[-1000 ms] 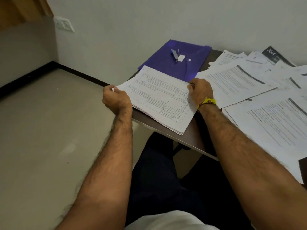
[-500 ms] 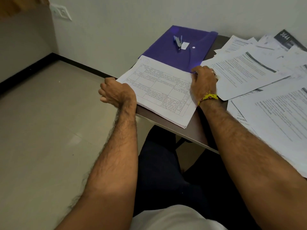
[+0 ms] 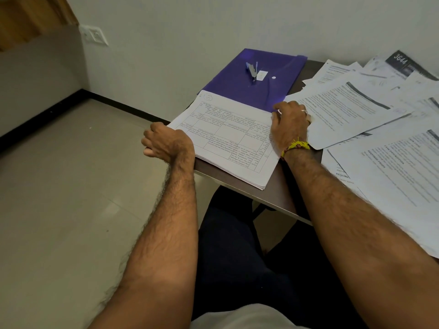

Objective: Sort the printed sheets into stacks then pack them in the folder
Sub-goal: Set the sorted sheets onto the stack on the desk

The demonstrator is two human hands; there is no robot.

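Lying between both hands' fingers [image 3: 282,106]: sheet stack [image 3: 228,136], edges gripped.

Both hands clamp a stack of sheets [image 3: 228,136] — left hand [image 3: 167,143], right hand [image 3: 289,122] — purple folder [image 3: 256,77] just behind.
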